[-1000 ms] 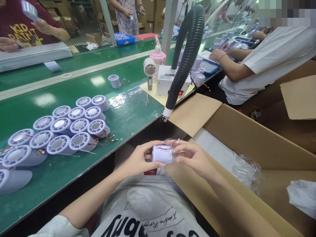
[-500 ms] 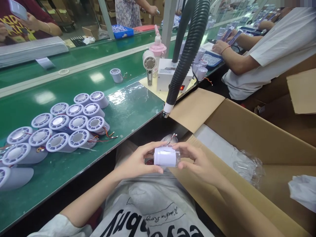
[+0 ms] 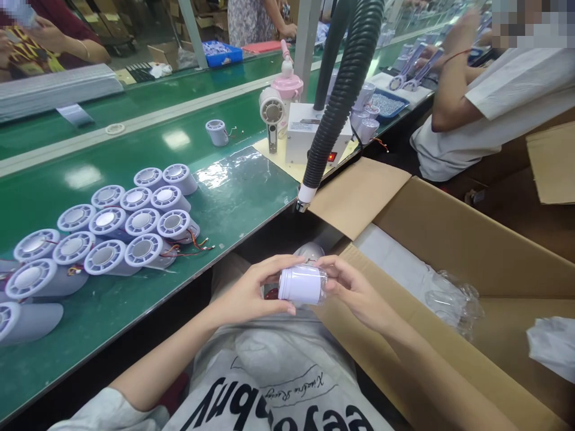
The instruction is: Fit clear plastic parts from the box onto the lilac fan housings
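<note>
Above my lap, a lavender cylindrical fan housing (image 3: pixel 300 285) lies sideways between my two hands. My left hand (image 3: pixel 251 292) is closed around its left end, thumb below and fingers over the top. At the other end, the fingers of my right hand (image 3: pixel 359 294) grip a clear plastic sleeve (image 3: pixel 323 284) that shows around the housing's edge. Part of the sleeve is behind my fingers. On the green bench to the left stand several similar fan housings (image 3: pixel 144 250) with round grilles facing up, some with coloured wires (image 3: pixel 193 242) trailing out.
A black ribbed hose (image 3: pixel 335 108) hangs in front of me, beside a white box with a red switch (image 3: pixel 314 134) and a handheld fan (image 3: pixel 272 114). An open carton (image 3: pixel 449 239) holding clear plastic pieces (image 3: pixel 453 299) stands at right. Beyond it sits a co-worker (image 3: pixel 516 90).
The housing in my hands has tilted slightly, and its wires show less above it. A lone housing on the belt has shifted slightly right. The co-worker at right has raised a hand.
</note>
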A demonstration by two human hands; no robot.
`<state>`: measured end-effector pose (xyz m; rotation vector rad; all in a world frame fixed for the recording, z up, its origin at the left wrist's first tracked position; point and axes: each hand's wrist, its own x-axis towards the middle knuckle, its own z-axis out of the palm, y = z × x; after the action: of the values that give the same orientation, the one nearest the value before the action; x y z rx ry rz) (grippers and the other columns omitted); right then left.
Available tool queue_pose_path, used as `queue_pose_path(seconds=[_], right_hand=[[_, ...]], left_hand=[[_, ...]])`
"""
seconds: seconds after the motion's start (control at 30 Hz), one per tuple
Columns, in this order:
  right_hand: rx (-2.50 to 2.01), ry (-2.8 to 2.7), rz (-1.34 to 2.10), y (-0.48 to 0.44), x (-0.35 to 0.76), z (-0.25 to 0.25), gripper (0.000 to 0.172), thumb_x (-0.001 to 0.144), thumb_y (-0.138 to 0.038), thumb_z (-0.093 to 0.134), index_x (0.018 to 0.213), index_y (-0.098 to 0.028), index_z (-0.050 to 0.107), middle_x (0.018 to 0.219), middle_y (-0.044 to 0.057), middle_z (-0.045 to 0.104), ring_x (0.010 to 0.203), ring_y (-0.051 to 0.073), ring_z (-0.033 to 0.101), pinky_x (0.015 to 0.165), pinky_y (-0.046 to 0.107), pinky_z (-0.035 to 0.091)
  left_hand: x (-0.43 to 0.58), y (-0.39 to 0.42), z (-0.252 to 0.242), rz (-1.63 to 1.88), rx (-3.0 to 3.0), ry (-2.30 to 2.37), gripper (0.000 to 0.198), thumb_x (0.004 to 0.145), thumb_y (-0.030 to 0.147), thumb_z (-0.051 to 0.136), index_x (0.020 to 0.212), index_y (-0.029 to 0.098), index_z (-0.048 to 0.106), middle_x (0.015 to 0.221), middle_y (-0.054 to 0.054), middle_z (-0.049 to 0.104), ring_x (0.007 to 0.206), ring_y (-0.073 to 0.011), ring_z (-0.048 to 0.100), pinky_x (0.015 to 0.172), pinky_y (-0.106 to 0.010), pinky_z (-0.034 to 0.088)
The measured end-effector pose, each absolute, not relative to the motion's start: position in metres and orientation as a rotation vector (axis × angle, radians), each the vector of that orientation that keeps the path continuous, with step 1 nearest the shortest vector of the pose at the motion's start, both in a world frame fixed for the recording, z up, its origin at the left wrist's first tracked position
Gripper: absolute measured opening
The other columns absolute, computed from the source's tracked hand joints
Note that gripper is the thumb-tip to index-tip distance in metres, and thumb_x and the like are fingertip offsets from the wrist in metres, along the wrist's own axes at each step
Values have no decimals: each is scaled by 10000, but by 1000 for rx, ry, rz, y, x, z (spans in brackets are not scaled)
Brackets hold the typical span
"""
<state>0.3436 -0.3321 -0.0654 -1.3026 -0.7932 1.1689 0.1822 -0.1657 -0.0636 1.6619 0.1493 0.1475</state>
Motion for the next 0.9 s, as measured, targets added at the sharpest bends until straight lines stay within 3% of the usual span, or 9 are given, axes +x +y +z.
queue_pose_path(seconds=[0.2, 0.47, 0.73, 0.9], right_hand=[[-1292, -644, 1293, -330, 340, -68, 488, 817, -632, 611, 1024, -203, 508, 793, -9, 606, 627, 136, 654, 606, 267, 560], [-1295, -513, 1394, -324, 334, -74, 571, 775, -750, 542, 865, -193, 448, 604, 0, 633, 504, 149, 646, 437, 209, 500], [-1326, -744, 1206, -334, 332, -66, 435, 877, -631, 521, 958, -205, 492, 767, -20, 539, 581, 121, 599, 547, 256, 533], [-1345, -902, 1109, -338, 331, -54, 392, 899, -609, 501, 966, -223, 504, 736, -18, 551, 596, 133, 578, 566, 253, 503]], left_hand=[[180, -165, -63, 163, 1679, 133, 724, 682, 240, 809, 1341, 293, 514, 1414, -90, 490, 1263, -248, 508, 1043, -385, 456], [180, -165, -66, 193, 1733, 96, 738, 675, 240, 815, 1345, 300, 512, 1414, -92, 501, 1289, -259, 491, 1076, -406, 421], [175, -167, -66, 220, 1736, 47, 780, 664, 212, 822, 1361, 325, 490, 1424, -94, 484, 1321, -275, 454, 1084, -427, 412], [171, -170, -62, 177, 1698, 76, 776, 658, 195, 824, 1347, 341, 498, 1412, -85, 490, 1301, -275, 473, 1030, -403, 465]])
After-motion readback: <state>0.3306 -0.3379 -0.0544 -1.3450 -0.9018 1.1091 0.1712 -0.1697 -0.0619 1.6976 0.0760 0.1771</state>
